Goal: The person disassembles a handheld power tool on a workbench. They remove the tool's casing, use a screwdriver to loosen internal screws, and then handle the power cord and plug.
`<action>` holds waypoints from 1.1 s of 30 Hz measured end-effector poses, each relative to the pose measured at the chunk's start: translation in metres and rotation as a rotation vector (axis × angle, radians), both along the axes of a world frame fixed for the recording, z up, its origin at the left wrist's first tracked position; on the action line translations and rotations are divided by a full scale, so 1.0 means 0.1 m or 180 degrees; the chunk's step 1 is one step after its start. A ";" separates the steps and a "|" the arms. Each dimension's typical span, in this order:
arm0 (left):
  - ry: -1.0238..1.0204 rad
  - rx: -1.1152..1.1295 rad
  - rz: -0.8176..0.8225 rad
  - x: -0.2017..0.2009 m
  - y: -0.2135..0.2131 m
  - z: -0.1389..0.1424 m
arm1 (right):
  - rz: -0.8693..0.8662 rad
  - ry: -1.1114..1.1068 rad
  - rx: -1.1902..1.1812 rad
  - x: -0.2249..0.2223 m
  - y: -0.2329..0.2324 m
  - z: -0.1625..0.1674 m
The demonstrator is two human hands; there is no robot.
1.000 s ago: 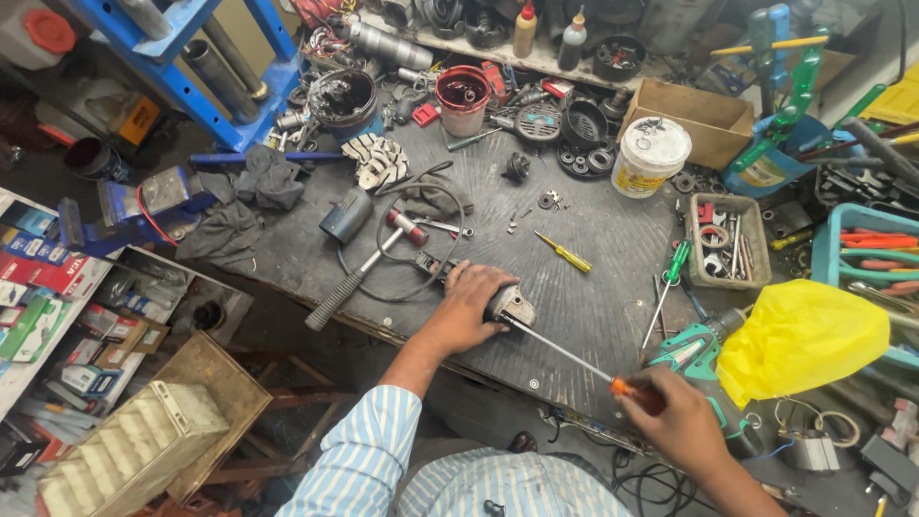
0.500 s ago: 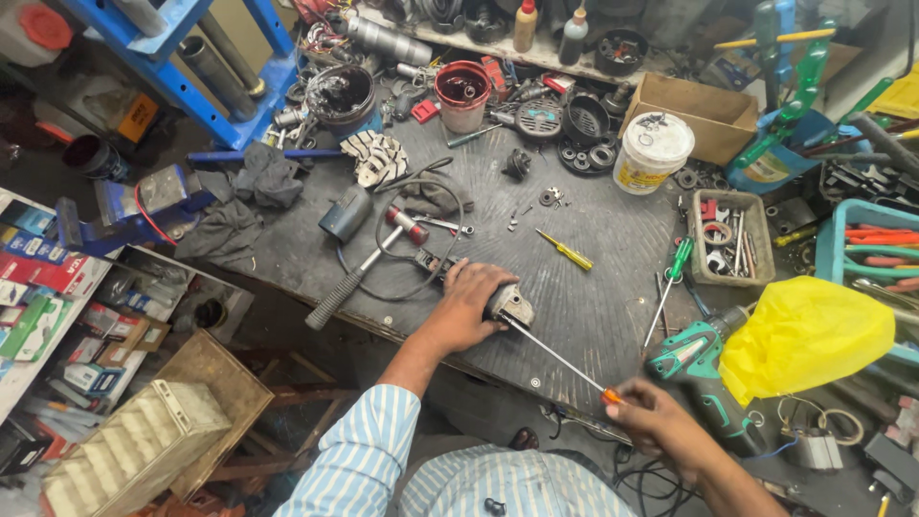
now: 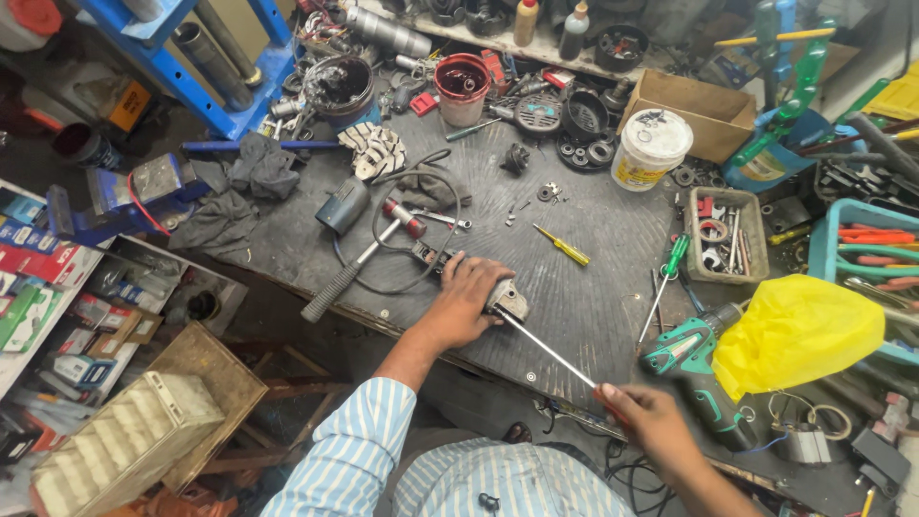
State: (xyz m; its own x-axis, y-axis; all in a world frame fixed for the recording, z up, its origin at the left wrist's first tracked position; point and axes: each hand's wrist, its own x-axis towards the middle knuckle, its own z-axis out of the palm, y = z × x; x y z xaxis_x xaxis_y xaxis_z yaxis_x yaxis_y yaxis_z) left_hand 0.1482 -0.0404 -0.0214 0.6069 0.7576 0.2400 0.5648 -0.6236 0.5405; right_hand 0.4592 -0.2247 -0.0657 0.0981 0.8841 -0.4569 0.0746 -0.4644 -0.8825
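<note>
My left hand (image 3: 467, 297) presses down on a small grey metal power-tool part (image 3: 507, 300) lying on the dark workbench (image 3: 593, 287). My right hand (image 3: 643, 421) grips the orange handle of a long screwdriver (image 3: 550, 350), near the bench's front edge. The screwdriver's steel shaft runs up and left, and its tip sits against the metal part beside my left fingers. A black cable (image 3: 407, 239) loops from the part toward the back of the bench.
A hammer with a grey grip (image 3: 359, 260) lies left of my hand. A yellow screwdriver (image 3: 563, 246), a green one (image 3: 665, 284), a green cordless drill (image 3: 694, 354), a yellow plastic bag (image 3: 799, 330), a white tub (image 3: 649, 148) and a tray of parts (image 3: 728, 235) crowd the right.
My right hand has drawn the screwdriver handle a little left and toward me. The left hand stays on the metal part.
</note>
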 end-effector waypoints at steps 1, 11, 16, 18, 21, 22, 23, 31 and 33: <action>0.0024 -0.0014 -0.0017 0.00 0.00 0.00 | -0.0198 0.0663 -0.0768 0.04 -0.01 -0.02; -0.0053 -0.0089 -0.0005 -0.02 -0.02 0.00 | 0.0326 -0.2731 0.2534 -0.11 -0.09 0.26; 0.0026 0.0107 0.0021 0.00 -0.03 -0.04 | 0.0545 -0.3183 0.3065 -0.17 -0.10 0.15; 0.0024 0.0074 0.0039 -0.01 -0.02 -0.05 | -0.0004 -0.0803 0.0629 -0.15 -0.05 0.04; 0.0029 0.0106 0.0016 -0.01 -0.02 -0.05 | -0.0201 0.0735 -0.0771 -0.05 -0.06 -0.02; 0.0039 0.0121 0.0015 -0.01 -0.02 -0.05 | -0.0160 0.0911 -0.0874 -0.03 -0.08 -0.01; 0.0013 0.0083 0.0019 -0.01 -0.03 -0.05 | -0.0105 0.1089 -0.0944 -0.02 -0.05 -0.02; -0.0064 0.0019 0.0027 0.00 -0.03 -0.03 | 0.0602 -0.3290 0.2944 -0.13 -0.07 0.25; -0.0017 -0.0004 0.0049 -0.01 -0.02 -0.01 | 0.0614 -0.3251 0.2909 -0.15 -0.06 0.25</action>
State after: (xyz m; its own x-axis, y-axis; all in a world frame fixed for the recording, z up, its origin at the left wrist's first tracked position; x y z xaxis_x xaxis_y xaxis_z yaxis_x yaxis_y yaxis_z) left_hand 0.1474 -0.0426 -0.0227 0.5939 0.7672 0.2423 0.5714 -0.6142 0.5443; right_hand 0.4446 -0.2307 -0.0406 -0.1216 0.8655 0.4860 0.8620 0.3348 -0.3806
